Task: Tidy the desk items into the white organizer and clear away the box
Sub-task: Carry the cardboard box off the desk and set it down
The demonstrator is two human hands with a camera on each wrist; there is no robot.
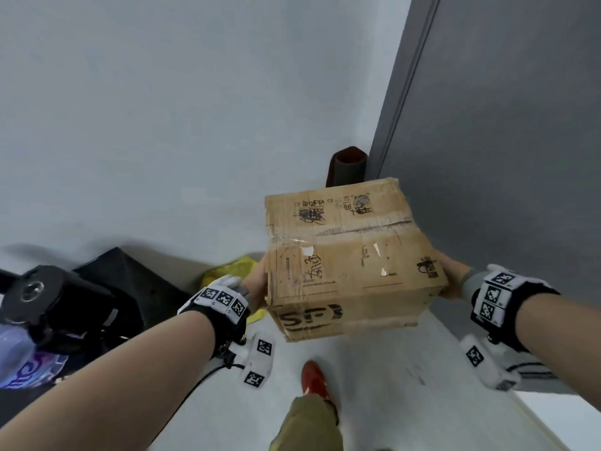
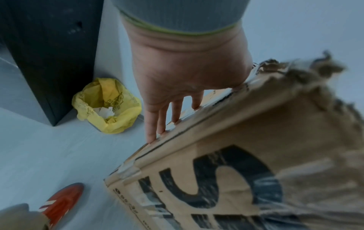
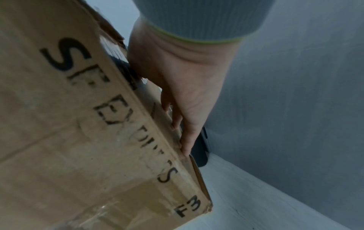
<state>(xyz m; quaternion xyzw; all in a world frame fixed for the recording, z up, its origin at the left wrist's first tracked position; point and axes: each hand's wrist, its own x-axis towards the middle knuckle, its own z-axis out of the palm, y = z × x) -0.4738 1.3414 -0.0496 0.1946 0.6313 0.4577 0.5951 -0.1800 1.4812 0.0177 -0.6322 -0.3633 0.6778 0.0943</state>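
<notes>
Cardboard under both sets of fingers: left fingers (image 2: 157, 121) lie straight and flat against one side of the box (image 1: 351, 255), right fingers (image 3: 183, 132) flat against the opposite side. Left hand (image 2: 185, 66) and right hand (image 3: 177, 80) press inward, carrying it between the palms, clear of the floor (image 1: 227, 402). Box closed, taped, worn at its corners.

Step, by my reading: clearing the box away. Next move needs a spot to set it down, perhaps the floor corner by the grey door (image 1: 504, 125); keep inward pressure until it rests.

Yellow-lined bin (image 2: 107, 107) stands near the left hand. Desk and white organizer out of view. Box contents unknown.
</notes>
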